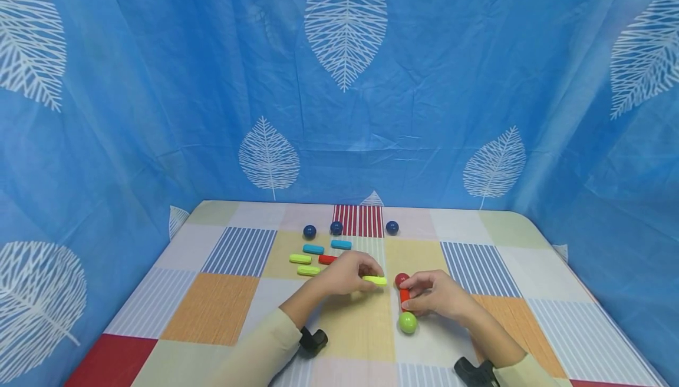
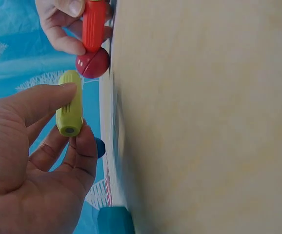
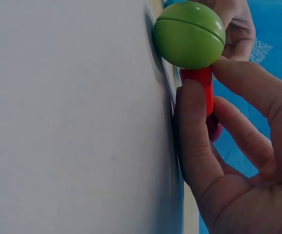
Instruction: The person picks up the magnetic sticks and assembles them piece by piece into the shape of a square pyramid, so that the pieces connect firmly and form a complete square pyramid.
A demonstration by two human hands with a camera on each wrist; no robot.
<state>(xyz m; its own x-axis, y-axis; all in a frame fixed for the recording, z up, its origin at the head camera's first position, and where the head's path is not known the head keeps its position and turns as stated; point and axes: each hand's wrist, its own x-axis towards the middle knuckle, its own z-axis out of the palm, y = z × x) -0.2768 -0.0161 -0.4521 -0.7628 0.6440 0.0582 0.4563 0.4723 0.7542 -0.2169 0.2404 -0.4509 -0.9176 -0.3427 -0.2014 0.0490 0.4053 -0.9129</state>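
My left hand [image 1: 347,272] pinches a yellow-green ridged rod [image 1: 375,280] between thumb and fingertips. In the left wrist view a small dark disc shows in the end of that rod [image 2: 70,109]. To the right, my right hand [image 1: 439,295] grips a red rod [image 1: 405,298] with thumb and fingers. A dark red ball [image 1: 401,280] sits at the rod's far end and a green ball [image 1: 407,322] at its near end. The yellow-green rod points toward the red ball, with a small gap between them.
Behind my left hand lie two blue rods [image 1: 313,249], two more yellow-green rods [image 1: 300,258] and a red rod [image 1: 327,260]. Three dark blue balls [image 1: 336,228] rest farther back on the patchwork tablecloth [image 1: 212,307]. A blue leaf-print curtain [image 1: 424,80] surrounds the table's back and sides.
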